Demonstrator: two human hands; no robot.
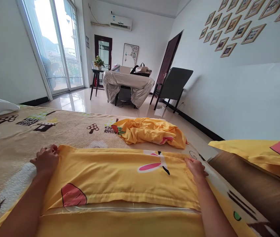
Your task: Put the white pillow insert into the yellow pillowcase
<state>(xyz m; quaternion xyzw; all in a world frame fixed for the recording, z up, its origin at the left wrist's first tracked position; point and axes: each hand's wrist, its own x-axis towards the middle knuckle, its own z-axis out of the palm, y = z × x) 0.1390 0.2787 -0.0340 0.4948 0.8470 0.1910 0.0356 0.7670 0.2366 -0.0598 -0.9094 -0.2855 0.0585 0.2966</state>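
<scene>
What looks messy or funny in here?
The yellow carrot-print cloth lies crumpled in a heap on the beige patterned blanket, while the yellow rabbit-print cover nearby is spread out. I see no spills.

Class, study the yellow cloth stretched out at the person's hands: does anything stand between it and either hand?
Nothing visible does: the left hand and right hand each grip the yellow cloth directly. The crumpled bundle lies beyond it.

And there, on the cream, soft-sided bag [142,69] with dark handles, dark lettering [148,70] shows 1 capital "W" (the rest too small to read)!
</scene>
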